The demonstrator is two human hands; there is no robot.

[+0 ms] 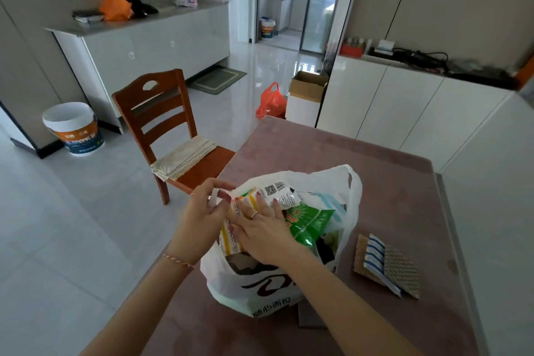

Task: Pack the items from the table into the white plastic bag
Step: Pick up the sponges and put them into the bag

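My hands crowd the near-left mouth of the white plastic bag (260,289), already stuffed: a yellow-striped packet (231,237) and a green packet (309,225) jut above the rim, leaving only a gap at the right side by the handle. Right of the bag, small flat packets (387,266) lie on the table (318,150) (its far half bare). A wooden chair (170,127) stands beyond the left edge.

Both forearms reaching forward, left hand (202,211) raised with fingers curled in a pinch, cord bracelet at the wrist, right hand (261,230) flat, fingers spread, ring visible
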